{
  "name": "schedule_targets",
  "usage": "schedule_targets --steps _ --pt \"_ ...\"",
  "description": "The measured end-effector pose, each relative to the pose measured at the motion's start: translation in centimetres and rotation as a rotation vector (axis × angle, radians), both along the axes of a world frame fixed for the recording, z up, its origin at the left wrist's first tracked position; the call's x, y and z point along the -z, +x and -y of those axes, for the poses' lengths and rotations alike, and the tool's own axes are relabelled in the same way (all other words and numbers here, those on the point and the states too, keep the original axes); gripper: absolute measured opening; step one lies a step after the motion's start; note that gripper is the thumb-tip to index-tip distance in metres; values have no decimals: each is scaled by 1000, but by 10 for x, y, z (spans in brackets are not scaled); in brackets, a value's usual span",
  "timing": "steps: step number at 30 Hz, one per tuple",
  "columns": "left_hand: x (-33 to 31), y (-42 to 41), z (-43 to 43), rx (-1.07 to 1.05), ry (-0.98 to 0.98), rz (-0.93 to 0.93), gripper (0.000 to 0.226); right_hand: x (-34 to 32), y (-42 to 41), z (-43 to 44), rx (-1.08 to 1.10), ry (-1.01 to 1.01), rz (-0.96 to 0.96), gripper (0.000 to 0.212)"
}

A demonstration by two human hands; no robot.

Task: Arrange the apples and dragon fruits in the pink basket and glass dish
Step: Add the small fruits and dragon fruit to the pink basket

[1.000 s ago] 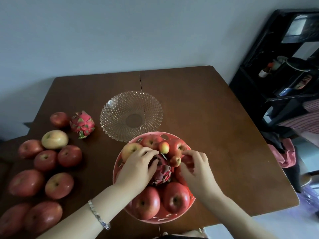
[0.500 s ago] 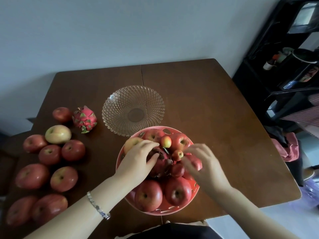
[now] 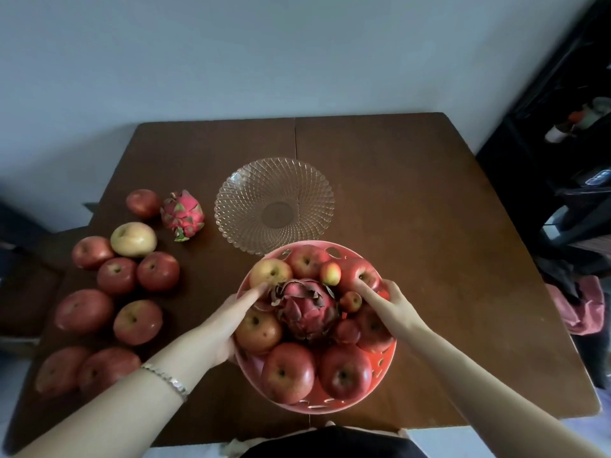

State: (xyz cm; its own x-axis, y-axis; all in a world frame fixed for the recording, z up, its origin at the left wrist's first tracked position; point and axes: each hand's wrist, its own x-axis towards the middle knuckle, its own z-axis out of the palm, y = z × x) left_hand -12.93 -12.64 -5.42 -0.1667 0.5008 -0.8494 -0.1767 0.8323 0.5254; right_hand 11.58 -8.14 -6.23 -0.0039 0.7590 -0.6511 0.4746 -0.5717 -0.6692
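The pink basket (image 3: 389, 356) stands at the table's near edge, heaped with red apples around a dark dragon fruit (image 3: 307, 309). My left hand (image 3: 228, 325) wraps the basket's left rim, fingers reaching in to a yellowish apple (image 3: 269, 271). My right hand (image 3: 395, 305) holds the right rim, fingers lying on a red apple (image 3: 360, 274). The glass dish (image 3: 231, 193) sits just behind the basket with nothing in it. A second, brighter dragon fruit (image 3: 182, 214) lies left of the dish.
Several loose red apples (image 3: 158, 271) and a yellow one (image 3: 133, 239) lie on the left part of the brown table (image 3: 413, 209). A black shelf unit (image 3: 562, 160) and a pink cloth (image 3: 582, 309) are off the table's right side.
Both hands left the dragon fruit in the middle of the basket and spread out to the basket's left and right rims. The dragon fruit now shows uncovered.
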Motion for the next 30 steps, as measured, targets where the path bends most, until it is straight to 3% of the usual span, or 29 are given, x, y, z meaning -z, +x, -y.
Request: schedule_targets --steps 3,5,9,12,18,30 --pt "12 -3 1 2 26 -13 85 3 0 2 32 30 -7 65" --pt "22 -3 2 -1 34 -38 93 2 1 2 52 49 -14 57" --pt "17 19 -12 26 83 -33 84 -3 20 -10 72 75 -6 60" --pt "11 44 -41 35 128 -33 91 -15 44 -39 82 127 23 52" --pt "-7 98 -137 11 173 -2 95 -33 90 -138 86 246 116 63" --pt "-11 139 -290 55 205 -107 80 -6 121 -285 156 217 81 74"
